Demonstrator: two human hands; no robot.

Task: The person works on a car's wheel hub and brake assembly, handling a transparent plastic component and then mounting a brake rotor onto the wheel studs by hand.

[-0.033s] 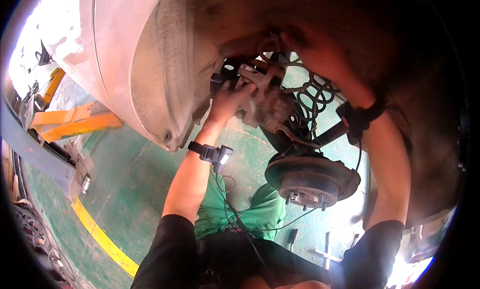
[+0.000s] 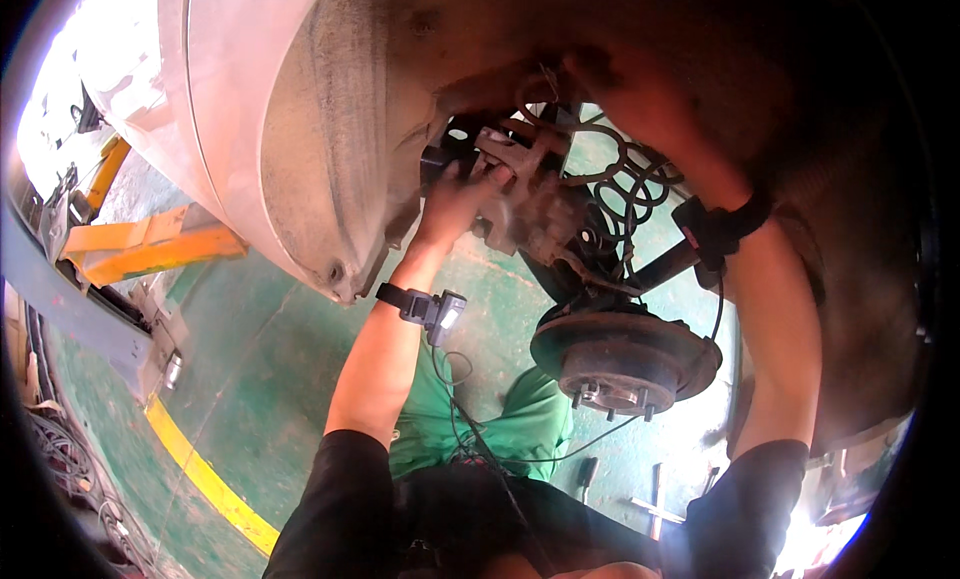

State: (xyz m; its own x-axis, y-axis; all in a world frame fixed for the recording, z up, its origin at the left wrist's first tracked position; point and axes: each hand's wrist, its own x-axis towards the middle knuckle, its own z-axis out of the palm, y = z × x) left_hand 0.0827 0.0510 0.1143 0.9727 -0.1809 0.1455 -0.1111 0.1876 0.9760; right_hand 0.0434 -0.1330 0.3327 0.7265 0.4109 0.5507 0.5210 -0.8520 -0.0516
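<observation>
My left hand (image 2: 453,207) is closed around a grey metal brake caliper (image 2: 500,204) inside the wheel arch. Its fingers wrap over the near side of the caliper. Deep in the shadow at the top of the arch is my right hand (image 2: 635,94), above the coil spring (image 2: 632,184). The fingers of that hand are dark and blurred, so what they touch is not visible. Below both hands, the rusty brake disc (image 2: 625,364) sits on its hub with wheel studs pointing down in the picture. A thin hose loops near the spring's upper end.
The car's pale body panel (image 2: 235,109) and dirty arch liner (image 2: 335,129) border the left side. An orange lift arm (image 2: 160,244) and a grey post (image 2: 75,289) stand farther left. A cross wrench (image 2: 657,504) and a dark-handled tool (image 2: 588,476) lie on the green floor.
</observation>
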